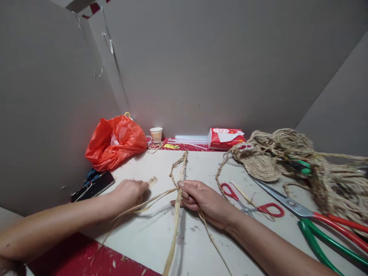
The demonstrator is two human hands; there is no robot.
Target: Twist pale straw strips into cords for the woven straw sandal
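My right hand (pixel 198 197) pinches a braid of dry straw between thumb and fingers, a little right of the table's middle. The narrow finished braid (pixel 174 168) loops away beyond the fingertips. Loose flat straw strands (pixel 174 237) hang from the pinch toward me, one wide strand straight down and a thinner one under my right wrist. Other strands (pixel 156 198) stretch left toward my left hand (pixel 132 193), which is closed and slightly blurred. By its fingertips shows a small pale blurred piece (pixel 152 180); what the hidden fingers hold is unclear.
Red-handled scissors (pixel 268 209), large shears (pixel 290 203) and a green-handled tool (pixel 313 239) lie to the right. Beyond them is a heap of braided straw (pixel 264 165). An orange bag (pixel 117 140), phone (pixel 94 186), paper cup (pixel 156 135) and tissue pack (pixel 224 138) stand near grey partitions.
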